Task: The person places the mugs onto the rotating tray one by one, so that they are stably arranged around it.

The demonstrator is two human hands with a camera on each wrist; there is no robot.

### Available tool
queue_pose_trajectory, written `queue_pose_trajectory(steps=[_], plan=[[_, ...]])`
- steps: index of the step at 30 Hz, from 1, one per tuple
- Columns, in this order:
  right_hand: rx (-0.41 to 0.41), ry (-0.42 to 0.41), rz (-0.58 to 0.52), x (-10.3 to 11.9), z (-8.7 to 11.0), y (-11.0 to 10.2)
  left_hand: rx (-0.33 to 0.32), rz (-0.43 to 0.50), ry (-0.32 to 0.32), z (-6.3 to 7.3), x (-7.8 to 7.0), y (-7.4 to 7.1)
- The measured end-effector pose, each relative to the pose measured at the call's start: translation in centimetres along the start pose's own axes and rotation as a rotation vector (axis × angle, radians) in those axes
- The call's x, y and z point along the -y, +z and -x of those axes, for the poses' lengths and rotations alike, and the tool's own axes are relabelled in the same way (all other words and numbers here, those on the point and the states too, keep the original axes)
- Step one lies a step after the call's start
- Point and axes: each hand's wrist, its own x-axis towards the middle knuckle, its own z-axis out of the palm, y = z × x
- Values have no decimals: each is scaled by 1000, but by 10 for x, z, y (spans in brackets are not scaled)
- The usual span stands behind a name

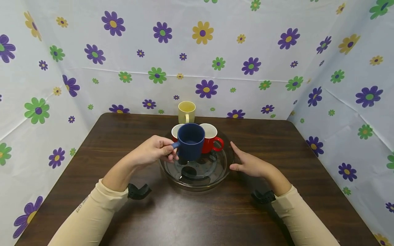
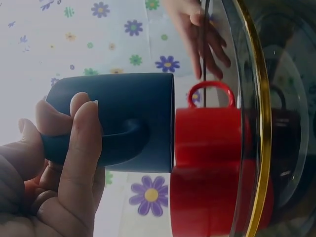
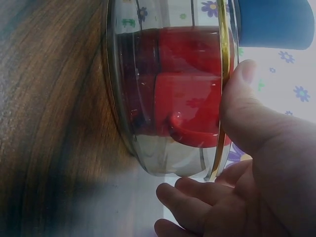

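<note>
My left hand [image 1: 155, 149] grips the handle of a blue mug [image 1: 191, 145], thumb and fingers pinched round it. The mug hangs upright over a clear glass bowl [image 1: 197, 186], raised above it in the left wrist view. Inside the bowl stand two red mugs with white insides: the right red mug [image 1: 208, 145] has its handle to the right, and the left red mug [image 1: 175, 134] is partly hidden by the blue one. My right hand [image 1: 250, 163] rests at the bowl's right side, fingers spread, with the thumb [image 3: 244, 81] at the gold-looking rim.
Behind the bowl, near the table's far edge, stands a yellow mug [image 1: 186, 112], handle toward me. The dark wooden table [image 1: 129, 126] has rounded far corners. A white curtain [image 1: 129, 44] with printed flowers surrounds its back and sides.
</note>
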Motion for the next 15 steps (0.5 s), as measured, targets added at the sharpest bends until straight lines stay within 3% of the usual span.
queue_pose_trajectory(steps=[5, 15], plan=[[1, 2, -12, 0, 1, -1, 17, 53, -33, -6, 2, 10], [0, -3, -17, 2, 3, 0, 63, 48, -87, -15, 12, 22]])
